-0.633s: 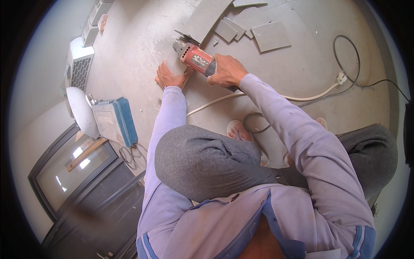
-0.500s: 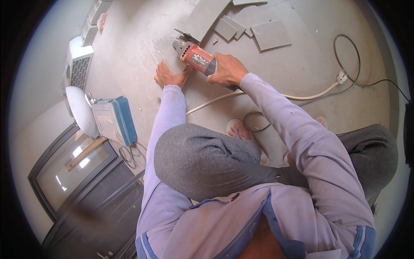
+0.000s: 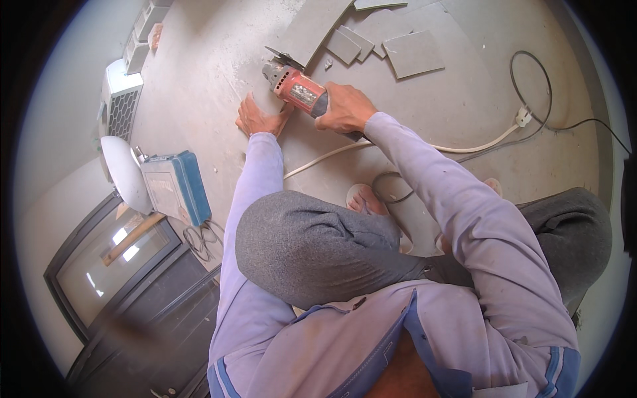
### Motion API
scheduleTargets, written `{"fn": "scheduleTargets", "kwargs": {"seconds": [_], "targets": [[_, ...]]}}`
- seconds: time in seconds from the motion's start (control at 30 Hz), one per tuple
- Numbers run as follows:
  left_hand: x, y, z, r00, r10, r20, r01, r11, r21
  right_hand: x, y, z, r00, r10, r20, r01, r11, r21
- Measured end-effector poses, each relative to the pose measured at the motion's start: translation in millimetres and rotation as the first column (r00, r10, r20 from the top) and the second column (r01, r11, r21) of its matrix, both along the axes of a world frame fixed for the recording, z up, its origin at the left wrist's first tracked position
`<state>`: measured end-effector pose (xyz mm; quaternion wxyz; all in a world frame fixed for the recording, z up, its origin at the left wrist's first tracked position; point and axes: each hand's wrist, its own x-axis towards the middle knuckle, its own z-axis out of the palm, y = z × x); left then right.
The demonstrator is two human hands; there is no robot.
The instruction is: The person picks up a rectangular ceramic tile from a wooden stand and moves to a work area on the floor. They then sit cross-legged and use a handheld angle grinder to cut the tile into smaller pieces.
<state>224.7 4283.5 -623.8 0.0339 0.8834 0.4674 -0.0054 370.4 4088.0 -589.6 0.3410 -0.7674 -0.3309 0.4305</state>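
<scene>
My right hand (image 3: pixel 345 109) grips the rear of a red angle grinder (image 3: pixel 295 86), whose disc (image 3: pixel 284 58) meets the edge of a long grey tile (image 3: pixel 308 30) lying on the dusty floor. My left hand (image 3: pixel 260 119) rests flat on the floor just left of the grinder, fingers spread, pressing near the tile's lower end. I am crouched, with my grey-trousered knee (image 3: pixel 298 245) below both arms. A white cable (image 3: pixel 411 147) runs from the grinder to the right.
Several cut grey tile pieces (image 3: pixel 411 53) lie beyond the grinder. A black cord and plug joint (image 3: pixel 524 118) sit at the right. A blue tool case (image 3: pixel 176 189), a white helmet (image 3: pixel 123 172) and a dark framed glass panel (image 3: pixel 113 265) stand at the left.
</scene>
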Motion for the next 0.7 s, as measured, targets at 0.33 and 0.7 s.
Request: {"fn": "scheduleTargets", "kwargs": {"seconds": [0.33,0.7], "targets": [[-4.7,2.5,-11.4,0.997,-0.026,0.078,0.021,0.998,0.062,-1.2,4.0,-8.2,0.999,-0.033,-0.006,0.033,0.999,-0.010],[-2.3,6.9,-6.8,1.000,0.025,0.000,-0.025,0.996,-0.080,-5.6,13.2,-0.2,0.998,-0.050,0.030,0.049,0.999,0.007]]}}
